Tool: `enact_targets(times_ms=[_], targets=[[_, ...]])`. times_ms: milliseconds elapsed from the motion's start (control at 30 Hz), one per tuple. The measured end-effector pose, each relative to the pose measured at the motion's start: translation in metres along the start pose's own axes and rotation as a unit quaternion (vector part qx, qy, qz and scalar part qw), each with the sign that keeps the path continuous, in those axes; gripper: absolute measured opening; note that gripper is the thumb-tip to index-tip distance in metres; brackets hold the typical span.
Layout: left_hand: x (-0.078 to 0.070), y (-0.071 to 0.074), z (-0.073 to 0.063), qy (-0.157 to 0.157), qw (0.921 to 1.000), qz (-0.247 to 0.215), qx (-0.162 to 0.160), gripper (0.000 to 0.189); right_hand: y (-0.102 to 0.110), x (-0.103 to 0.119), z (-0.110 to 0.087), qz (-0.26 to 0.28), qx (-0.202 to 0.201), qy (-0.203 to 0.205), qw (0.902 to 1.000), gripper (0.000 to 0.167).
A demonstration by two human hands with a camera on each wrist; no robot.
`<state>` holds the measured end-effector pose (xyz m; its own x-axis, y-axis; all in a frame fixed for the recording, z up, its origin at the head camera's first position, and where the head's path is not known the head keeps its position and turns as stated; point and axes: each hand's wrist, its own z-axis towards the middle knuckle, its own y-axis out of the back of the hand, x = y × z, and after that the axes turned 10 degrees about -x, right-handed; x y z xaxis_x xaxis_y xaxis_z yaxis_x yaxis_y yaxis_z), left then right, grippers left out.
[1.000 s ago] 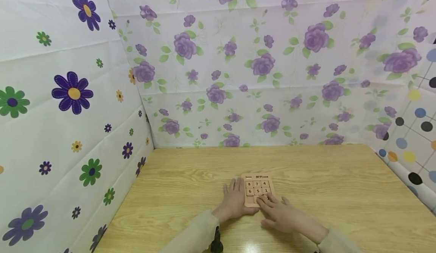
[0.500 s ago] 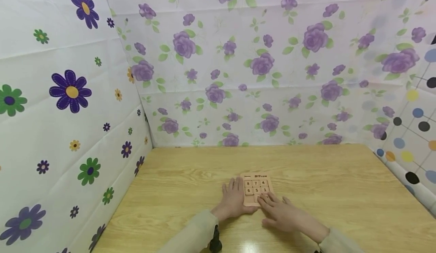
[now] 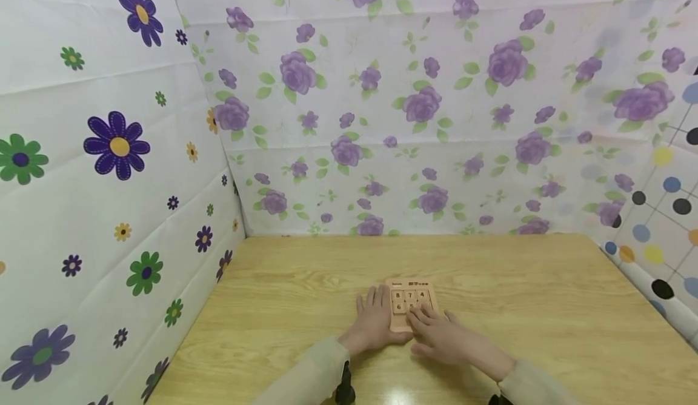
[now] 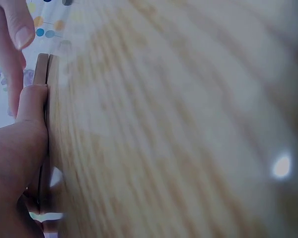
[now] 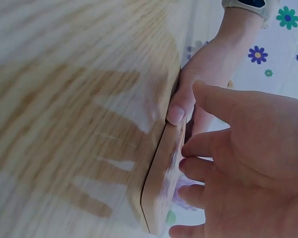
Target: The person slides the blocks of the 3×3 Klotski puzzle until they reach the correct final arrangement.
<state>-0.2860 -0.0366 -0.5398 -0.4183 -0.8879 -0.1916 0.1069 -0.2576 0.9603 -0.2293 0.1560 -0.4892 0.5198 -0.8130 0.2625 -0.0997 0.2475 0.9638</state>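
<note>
A light wooden number sliding puzzle [image 3: 411,284] lies flat on the table in the head view. Tiles 8, 7 and 4 show in its top row, with 6 and part of 5 below. My left hand [image 3: 373,323] braces the board, its straight fingers along the left side and its thumb at the near edge. In the left wrist view that thumb [image 4: 32,104] presses against the board's edge [image 4: 41,69]. My right hand [image 3: 442,335] reaches over the lower right, fingertips on the tiles, hiding most of the lower row. Its fingers look extended and slightly bent in the right wrist view.
The wooden table [image 3: 305,271] extends around the puzzle on all sides. Cloth with purple roses [image 3: 346,150] hangs at its back edge, a daisy-print cloth [image 3: 163,211] at the left and a dotted cloth [image 3: 654,229] at the right.
My right hand has shifted slightly left and away from me over the lower tiles, now covering the 1 and part of the 5. My left hand keeps its place at the board.
</note>
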Motion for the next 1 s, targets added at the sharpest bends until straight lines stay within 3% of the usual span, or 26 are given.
enact_targets(times_ms=[467,1000], targets=[[0.003,-0.004,0.002,-0.013,0.9999,0.01,0.002,0.125,-0.004,0.002,0.024,0.008,0.004,-0.022,0.9997,0.073],[0.003,-0.003,0.002,-0.002,0.9999,0.005,0.012,0.124,-0.005,0.004,0.022,0.004,0.011,-0.018,0.9998,0.071]])
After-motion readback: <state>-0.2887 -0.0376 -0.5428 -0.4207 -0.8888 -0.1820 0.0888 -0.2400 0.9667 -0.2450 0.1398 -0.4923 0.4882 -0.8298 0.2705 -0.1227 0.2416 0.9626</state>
